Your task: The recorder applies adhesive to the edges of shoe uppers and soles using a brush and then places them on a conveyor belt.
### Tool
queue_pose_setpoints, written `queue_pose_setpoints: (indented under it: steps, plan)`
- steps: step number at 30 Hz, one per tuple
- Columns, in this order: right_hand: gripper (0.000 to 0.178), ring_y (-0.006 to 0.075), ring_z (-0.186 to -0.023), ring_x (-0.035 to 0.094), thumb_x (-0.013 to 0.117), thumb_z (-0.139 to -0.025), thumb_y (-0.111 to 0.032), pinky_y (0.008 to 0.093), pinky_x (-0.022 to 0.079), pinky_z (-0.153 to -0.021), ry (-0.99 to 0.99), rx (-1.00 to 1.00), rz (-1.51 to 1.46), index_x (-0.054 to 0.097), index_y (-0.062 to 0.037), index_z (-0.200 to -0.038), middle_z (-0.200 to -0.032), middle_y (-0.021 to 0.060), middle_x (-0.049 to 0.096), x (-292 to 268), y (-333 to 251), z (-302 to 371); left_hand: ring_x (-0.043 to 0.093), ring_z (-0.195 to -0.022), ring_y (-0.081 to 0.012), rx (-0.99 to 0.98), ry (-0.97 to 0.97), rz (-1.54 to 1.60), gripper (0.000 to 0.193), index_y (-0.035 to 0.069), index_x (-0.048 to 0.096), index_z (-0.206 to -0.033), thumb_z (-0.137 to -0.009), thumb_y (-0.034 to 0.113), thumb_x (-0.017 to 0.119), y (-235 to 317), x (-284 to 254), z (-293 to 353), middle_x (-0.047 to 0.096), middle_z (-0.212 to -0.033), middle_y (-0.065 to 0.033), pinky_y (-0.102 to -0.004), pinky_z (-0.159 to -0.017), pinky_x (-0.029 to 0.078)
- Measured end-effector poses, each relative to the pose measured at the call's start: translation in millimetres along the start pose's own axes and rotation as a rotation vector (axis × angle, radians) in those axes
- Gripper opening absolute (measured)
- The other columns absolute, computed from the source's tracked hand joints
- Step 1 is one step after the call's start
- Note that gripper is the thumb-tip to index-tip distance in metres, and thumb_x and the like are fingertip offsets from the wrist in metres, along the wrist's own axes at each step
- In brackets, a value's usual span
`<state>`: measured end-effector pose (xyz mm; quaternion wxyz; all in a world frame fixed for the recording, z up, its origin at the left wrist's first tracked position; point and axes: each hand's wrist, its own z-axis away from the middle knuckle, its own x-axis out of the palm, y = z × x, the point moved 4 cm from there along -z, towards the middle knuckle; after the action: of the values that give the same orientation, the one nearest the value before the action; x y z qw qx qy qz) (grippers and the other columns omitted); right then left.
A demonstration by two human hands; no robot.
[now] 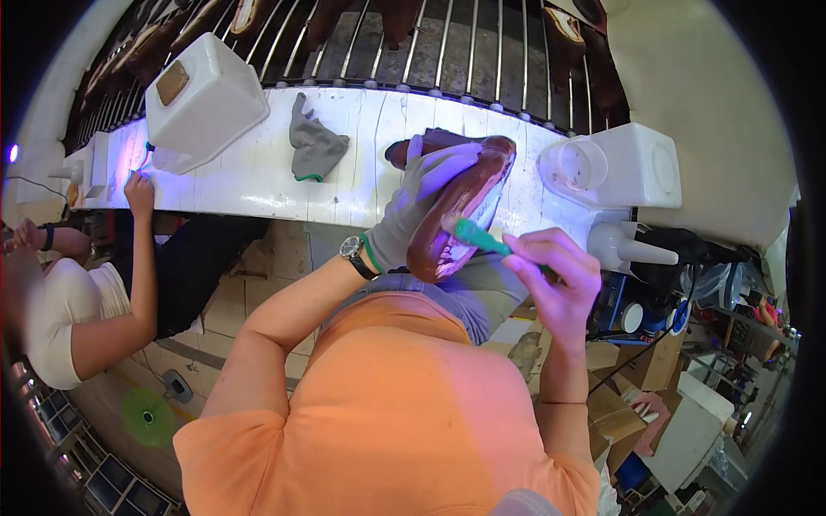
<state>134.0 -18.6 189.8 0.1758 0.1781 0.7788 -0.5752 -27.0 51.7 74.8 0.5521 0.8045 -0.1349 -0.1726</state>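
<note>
My left hand (411, 213), in a grey glove, is closed around a glossy brown leather shoe (497, 153) and holds it tilted above the near edge of the bench. The shoe's pale underside faces right, with whitish, wet-looking streaks near its lower end. A darker brown part of it sticks out left behind my fingers. Bare and pinched closed, my right hand (557, 273) grips a green-handled brush (483, 238). The brush's bristles touch the lower part of the underside, along its edge.
A grey glove (315, 142) lies on the white bench (258, 193). White plastic containers stand at left (206, 103) and right (658, 168), with a clear cup (578, 163) by the right one. Behind runs a metal roller rack (430, 43) bearing brown shoes. Another person (86, 310) sits at left.
</note>
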Motion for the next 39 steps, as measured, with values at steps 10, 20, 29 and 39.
queue_pose_setpoints:
  steps: [10, 20, 29, 39]
  plan:
    - [0.023, 0.0173, -0.06, 0.059, 0.078, -0.068, 0.0, 0.027, 0.046, -0.052, 0.031, -0.28, 0.281, 0.071, -0.0022, -0.091, -0.076, 0.0073, 0.063, -23, -37, -27, 0.034, -0.135, -0.0143, 0.017, -0.536, -0.28, 0.068, 0.01, 0.045, -0.135, -0.079, 0.041, 0.068, 50, -16, -41, 0.047, -0.139, -0.0066, -0.0446, -0.116, -0.004]
    - [0.017, 0.0197, -0.061, 0.059, 0.075, -0.072, -0.006, 0.0298, 0.045, -0.052, 0.097, -0.399, 0.515, 0.07, -0.0045, -0.088, -0.075, 0.0066, 0.063, -54, -26, -98, 0.058, -0.106, -0.0154, 0.047, -0.888, 0.127, 0.065, 0.004, 0.055, -0.123, -0.068, 0.023, 0.085, 13, -24, -132, 0.062, -0.116, -0.0066, -0.0312, -0.094, 0.045]
    - [0.011, 0.0181, -0.063, 0.059, 0.072, -0.076, -0.017, 0.0298, 0.046, -0.054, -0.264, -0.306, 0.754, 0.068, -0.0072, -0.079, -0.074, 0.0018, 0.062, -67, -13, -127, 0.064, -0.086, -0.0102, -0.231, -1.118, 0.196, 0.043, 0.003, 0.065, -0.109, -0.07, 0.009, 0.081, -1, -25, -175, 0.069, -0.098, -0.0052, -0.0263, -0.076, 0.053]
    - [0.015, 0.0151, -0.061, 0.057, 0.075, -0.075, -0.016, 0.0287, 0.043, -0.058, -0.284, -0.069, 0.426, 0.07, -0.0041, -0.082, -0.071, 0.0063, 0.064, -75, -3, -128, 0.06, -0.098, -0.0136, -0.44, -0.892, 0.449, 0.051, -0.001, 0.056, -0.121, -0.076, 0.014, 0.074, -46, -27, -160, 0.064, -0.111, -0.0071, -0.0271, -0.087, 0.049]
